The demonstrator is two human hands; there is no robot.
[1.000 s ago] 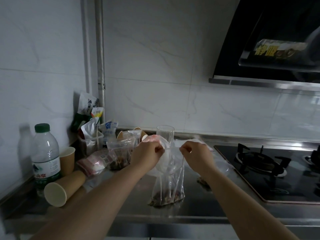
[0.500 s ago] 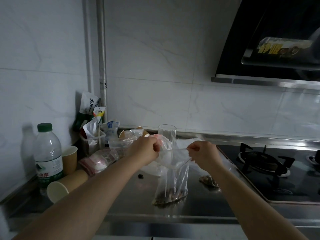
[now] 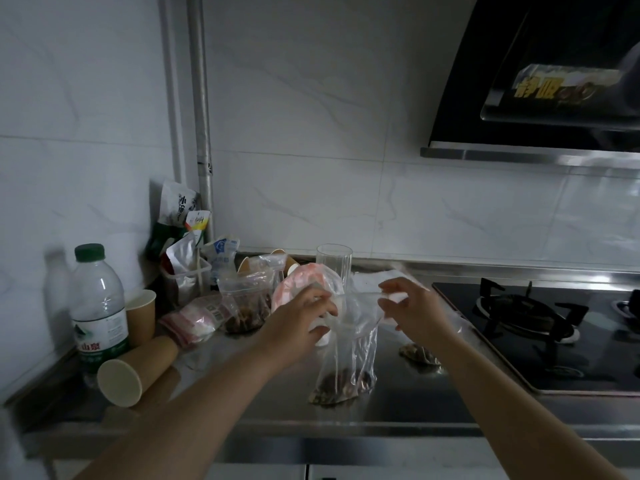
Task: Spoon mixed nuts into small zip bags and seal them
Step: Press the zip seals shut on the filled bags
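Note:
A clear zip bag [image 3: 349, 344] stands upright on the steel counter [image 3: 242, 403], with a small heap of mixed nuts [image 3: 341, 386] at its bottom. My left hand [image 3: 301, 315] pinches the left end of the bag's top edge. My right hand [image 3: 414, 308] pinches the right end, its other fingers loosely spread. The top edge is stretched taut between them. A larger clear bag of nuts [image 3: 246, 306] sits behind my left hand. A small filled bag [image 3: 419, 355] lies on the counter under my right wrist. No spoon shows.
A tall glass [image 3: 334, 266] stands just behind the bag. At the left are a water bottle [image 3: 98, 306], an upright paper cup [image 3: 140, 315], a lying stack of cups [image 3: 138, 370] and snack packets [image 3: 187, 268]. A gas stove [image 3: 540, 330] fills the right.
Both hands have loosened from tight fists to spread fingers, still at the bag's top edge. The right hand has shifted slightly right. The bag stays in place.

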